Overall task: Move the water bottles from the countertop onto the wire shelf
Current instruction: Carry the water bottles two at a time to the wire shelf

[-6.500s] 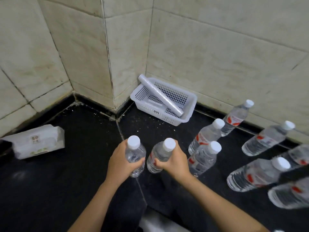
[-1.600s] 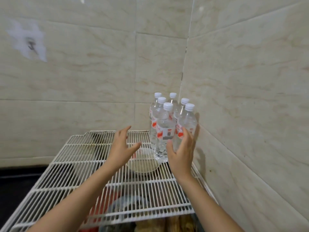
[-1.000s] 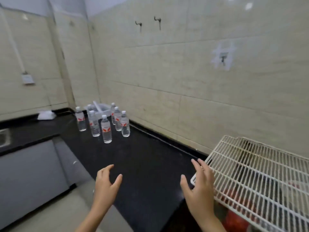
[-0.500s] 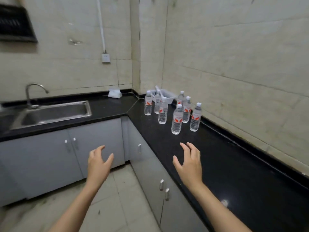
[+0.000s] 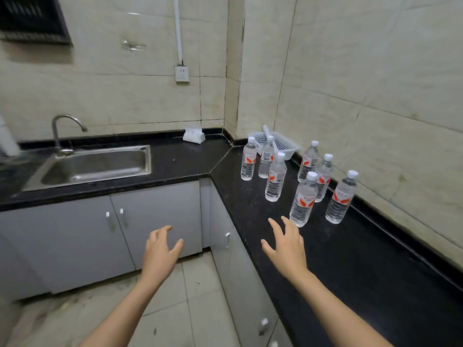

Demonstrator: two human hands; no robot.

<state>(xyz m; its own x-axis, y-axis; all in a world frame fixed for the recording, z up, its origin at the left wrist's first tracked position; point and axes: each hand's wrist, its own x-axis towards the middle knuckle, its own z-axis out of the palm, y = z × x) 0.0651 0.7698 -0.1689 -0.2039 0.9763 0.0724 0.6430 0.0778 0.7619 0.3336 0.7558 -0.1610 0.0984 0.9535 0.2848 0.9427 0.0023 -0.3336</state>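
Note:
Several clear water bottles with white caps and red labels stand upright on the black countertop (image 5: 350, 256) near the corner. The nearest bottle (image 5: 302, 201) is just beyond the fingertips of my right hand (image 5: 285, 246), which hovers over the counter's front edge, fingers spread and empty. Another bottle (image 5: 340, 199) stands to its right, and one (image 5: 275, 179) stands further back. My left hand (image 5: 160, 250) is out over the floor in front of the cabinets, open and empty. The wire shelf is out of view.
A white plastic basket (image 5: 283, 144) with a roll in it sits in the corner behind the bottles. A white tissue pack (image 5: 193, 135) lies on the back counter. A steel sink (image 5: 95, 166) with a tap is at left. Grey cabinet doors (image 5: 155, 221) run below.
I set two bottles on the wire shelf, let go, and turned back to the counter. Both hands are empty and have come closer to the remaining bottles.

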